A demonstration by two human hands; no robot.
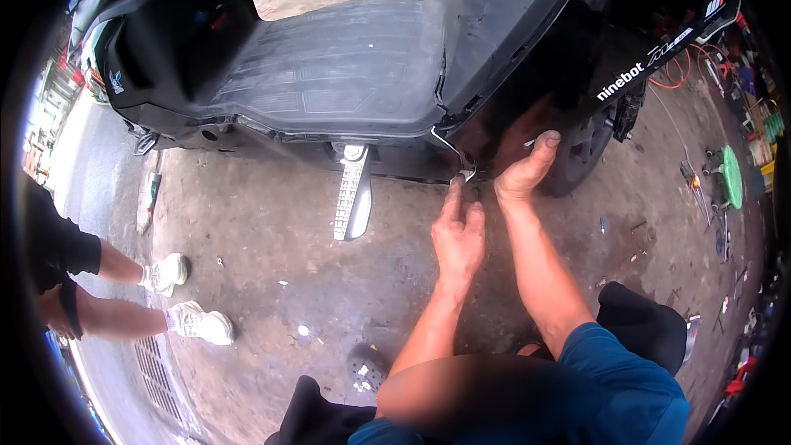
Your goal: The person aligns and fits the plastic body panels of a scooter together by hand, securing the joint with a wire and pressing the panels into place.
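Observation:
The black scooter (329,66) stands sideways with its flat footboard facing up. At the lower corner of its side panel, my left hand (458,235) touches the edge with an outstretched fingertip, beside a small pale strip (468,174); its thumb stands apart. Just to the right, my right hand (527,173) rests near the dark side panel, thumb raised, its other fingers partly hidden. I make out no object in either hand. A silver footrest (353,194) sticks down to the left of my hands.
A person's legs in white shoes (202,324) are at the left. A green-handled tool (153,193) lies on the floor near them. At the right are a green stool (727,177), cables and scattered tools. The scooter's wheel (583,152) is right of my hands.

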